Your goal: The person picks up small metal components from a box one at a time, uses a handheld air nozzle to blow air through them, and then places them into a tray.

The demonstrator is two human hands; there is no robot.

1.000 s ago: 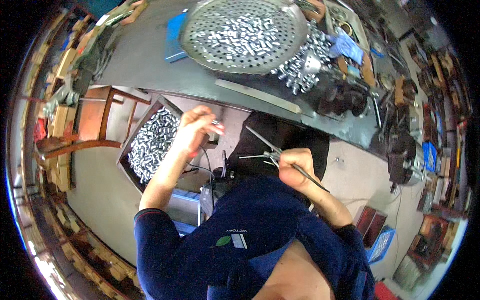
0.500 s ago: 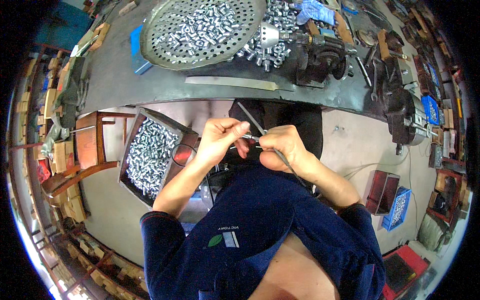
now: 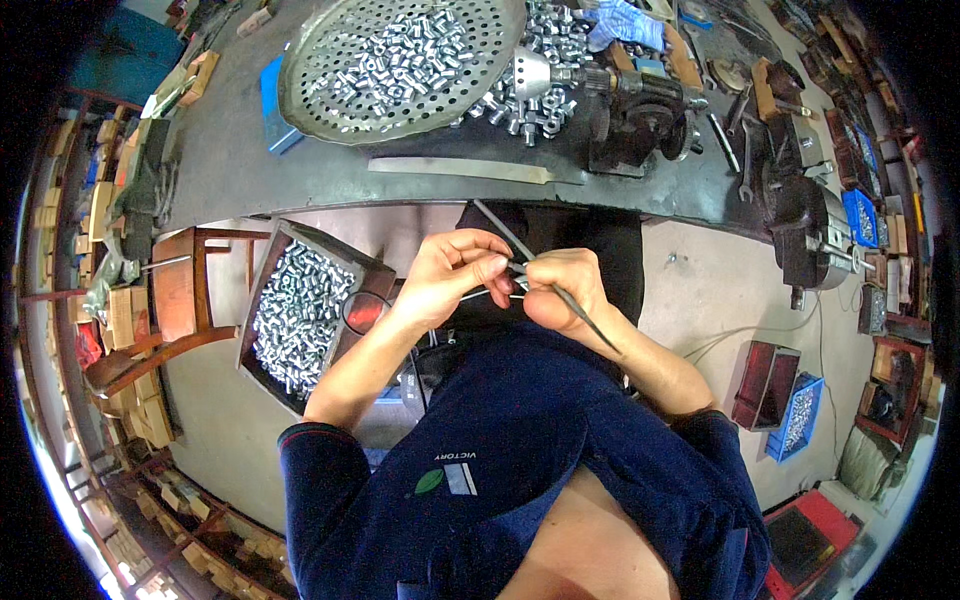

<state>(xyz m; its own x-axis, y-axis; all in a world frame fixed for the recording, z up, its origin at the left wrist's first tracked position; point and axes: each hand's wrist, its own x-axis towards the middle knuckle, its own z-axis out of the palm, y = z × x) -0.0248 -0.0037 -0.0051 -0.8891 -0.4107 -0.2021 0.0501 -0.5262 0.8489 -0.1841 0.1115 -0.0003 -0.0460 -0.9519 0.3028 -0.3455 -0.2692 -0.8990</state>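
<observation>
My left hand [image 3: 455,272] is closed in a pinch, thumb against forefinger, on a small metal fitting [image 3: 517,268] that the fingers mostly cover. Close beside it, my right hand [image 3: 565,287] grips a thin, dark file [image 3: 583,318]. The file slants from beyond the fingers at upper left down past my right wrist. Both hands meet above my lap, in front of the bench edge. Where the file and the fitting meet is hidden by my fingers.
A wooden box [image 3: 372,275] of shiny fittings stands left of my left forearm. On the bench [image 3: 330,185] lie a perforated metal tray [image 3: 300,85] heaped with fittings, a flat file [image 3: 460,168], and a geared machine [image 3: 640,125]. A vise [image 3: 820,235] sits at right.
My hands have come slightly closer together. The file has slid through toward the lower right, its tail showing further past my right wrist. The fitting is more covered.
</observation>
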